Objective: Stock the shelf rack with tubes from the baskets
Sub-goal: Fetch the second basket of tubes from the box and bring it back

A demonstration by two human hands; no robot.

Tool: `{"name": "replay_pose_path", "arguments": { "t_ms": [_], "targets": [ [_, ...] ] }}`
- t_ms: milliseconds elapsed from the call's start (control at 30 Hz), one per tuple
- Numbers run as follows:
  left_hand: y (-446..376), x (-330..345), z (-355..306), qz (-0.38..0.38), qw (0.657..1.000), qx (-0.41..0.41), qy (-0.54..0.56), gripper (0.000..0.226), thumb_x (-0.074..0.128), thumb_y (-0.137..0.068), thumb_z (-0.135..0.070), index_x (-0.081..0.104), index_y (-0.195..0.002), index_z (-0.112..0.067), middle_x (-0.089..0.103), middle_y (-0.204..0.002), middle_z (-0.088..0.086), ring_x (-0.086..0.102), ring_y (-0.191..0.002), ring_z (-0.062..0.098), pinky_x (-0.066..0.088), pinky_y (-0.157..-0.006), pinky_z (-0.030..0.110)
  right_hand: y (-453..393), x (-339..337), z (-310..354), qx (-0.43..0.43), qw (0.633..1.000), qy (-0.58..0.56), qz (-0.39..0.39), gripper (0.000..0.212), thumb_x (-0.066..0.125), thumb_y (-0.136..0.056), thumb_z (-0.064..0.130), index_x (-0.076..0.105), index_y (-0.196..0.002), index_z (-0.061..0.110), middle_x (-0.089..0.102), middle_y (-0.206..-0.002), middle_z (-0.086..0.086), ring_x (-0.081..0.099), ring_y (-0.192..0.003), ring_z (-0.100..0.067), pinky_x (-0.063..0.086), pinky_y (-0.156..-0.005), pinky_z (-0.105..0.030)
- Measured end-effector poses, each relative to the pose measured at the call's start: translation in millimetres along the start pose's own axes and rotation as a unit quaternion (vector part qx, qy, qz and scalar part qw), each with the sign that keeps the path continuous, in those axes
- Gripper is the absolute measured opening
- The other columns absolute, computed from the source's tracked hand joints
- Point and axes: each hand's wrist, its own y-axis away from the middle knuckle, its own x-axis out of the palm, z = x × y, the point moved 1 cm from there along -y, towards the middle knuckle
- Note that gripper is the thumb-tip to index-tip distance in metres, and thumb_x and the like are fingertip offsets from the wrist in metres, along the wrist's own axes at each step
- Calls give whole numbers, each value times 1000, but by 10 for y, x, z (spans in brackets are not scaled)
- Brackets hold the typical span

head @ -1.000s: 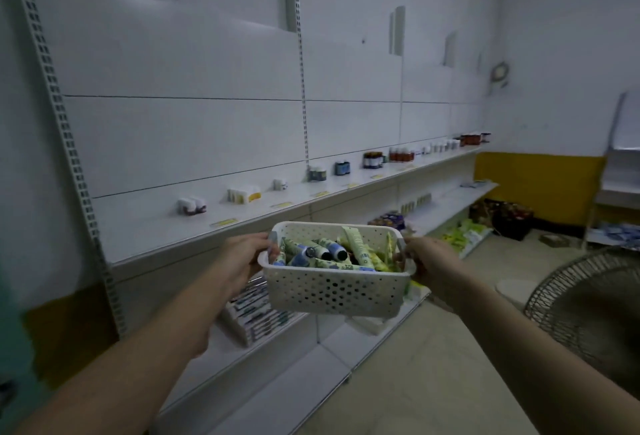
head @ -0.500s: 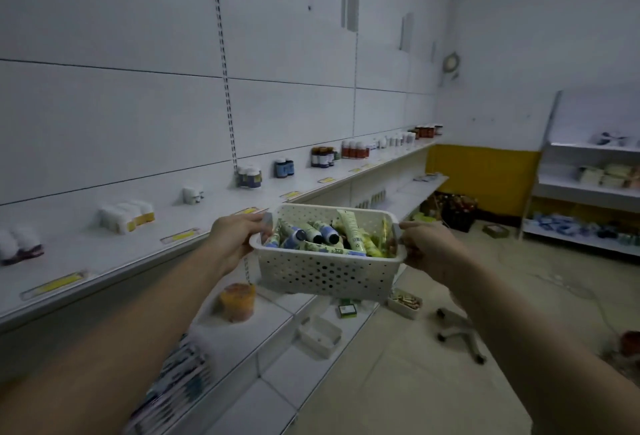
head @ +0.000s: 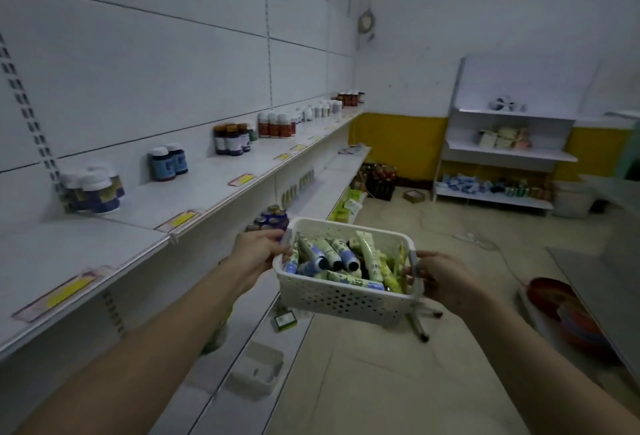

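Both hands carry the basket (head: 346, 282) in the air in front of the body: the left hand (head: 258, 254) grips the handle at the basket's left end, fingers curled over the rim, and the right hand (head: 440, 278) grips the handle at the right end with its fingers wrapped round it. The basket is white, perforated, and loaded with a loose pile of tubes (head: 332, 256), some green and white with dark caps, some yellow-green, lying crosswise on one another. It hangs over the aisle floor, just beside the front edge of the long shelf (head: 194, 192) on the left, which carries groups of bottles (head: 168, 162) along the wall and yellow price tags (head: 242, 178) along its lip. The basket sits tilted, its right end lower than its left, so the heaped tubes could slide toward that end and a top one could roll over the rim if the tilt grows. The floor below is cluttered: a small green box (head: 284, 320) and a metal stand leg (head: 417, 325) lie near the walking line and could trip a step taken while the eyes are on the shelf. Swinging the basket in toward the shelf too fast could knock the bottles standing there. Both forearms reach out nearly straight and converge on the basket, the left wrist bent inward, the right one turned slightly down.
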Motion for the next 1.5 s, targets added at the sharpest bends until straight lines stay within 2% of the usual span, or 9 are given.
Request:
{"name": "replay_pose_path", "arguments": {
  "t_ms": [100,333,633,833,967,1100,1233,1367,1500],
  "targets": [
    [-715,234,-101,42,999,-11,-5,44,62,-82,15,60,-123,2,72,-92,16,72,-65,19,55,-53,26,-462,-21,169,-10,1000,-3,-17,31,50,-83,-8,68,-96,14,72,-80,-14,65,-67,-22,53,-60,-31],
    [-2093,986,-229,109,994,-16,-18,37,63,-81,14,63,-114,0,74,-84,17,71,-67,21,57,-56,27,-1716,-201,569,-22,998,-1,-53,38,49,-85,-8,62,-116,11,70,-95,-16,68,-73,-21,53,-57,-28],
    [-3849,2293,-235,96,995,-19,-36,39,68,-73,18,66,-105,-5,73,-85,21,72,-70,27,58,-55,28,-3786,-683,933,-16,999,25,-38,33,53,-88,-3,61,-118,8,70,-95,-14,68,-74,-19,54,-57,-26],
    [-4944,2962,-384,86,996,-37,-11,38,60,-78,19,62,-106,-5,74,-85,19,73,-70,23,56,-54,26,-5063,-913,1568,-40,997,65,-5,29,52,-85,-3,65,-102,16,71,-95,-15,66,-74,-20,57,-61,-27],
    [-5653,3256,-514,76,997,-34,-8,40,59,-79,18,60,-113,-3,74,-80,16,71,-69,22,56,-53,26,-5847,-883,1852,-25,997,75,7,23,52,-87,-2,64,-98,15,71,-93,-17,64,-73,-20,57,-61,-28],
    [-6486,3479,-520,79,996,-34,-19,43,58,-82,17,58,-121,0,75,-81,13,71,-74,21,58,-56,25,-6664,-771,1918,-10,996,83,22,18,51,-91,1,66,-91,10,64,-76,-12,56,-64,-18,53,-60,-29],
    [-7489,3669,-295,77,995,-48,-25,46,62,-79,16,59,-123,1,74,-90,18,71,-77,24,58,-58,27,-7657,-597,1857,9,993,115,36,18,51,-91,4,66,-101,2,62,-78,-14,59,-66,-21,55,-64,-33],
    [-8519,3884,-45,79,994,-71,-18,40,59,-81,18,62,-117,0,70,-99,24,69,-76,24,60,-66,27,-8711,-397,1884,21,988,149,22,17,53,-92,6,64,-103,1,62,-78,-14,59,-60,-20,53,-56,-30],
    [-9200,3992,50,57,994,-92,-3,40,55,-80,23,61,-113,0,68,-93,22,66,-68,25,56,-53,23,-9496,-216,2015,49,983,177,27,17,57,-91,11,62,-106,5,64,-77,-13,63,-57,-19,55,-55,-29]
  ]
}}
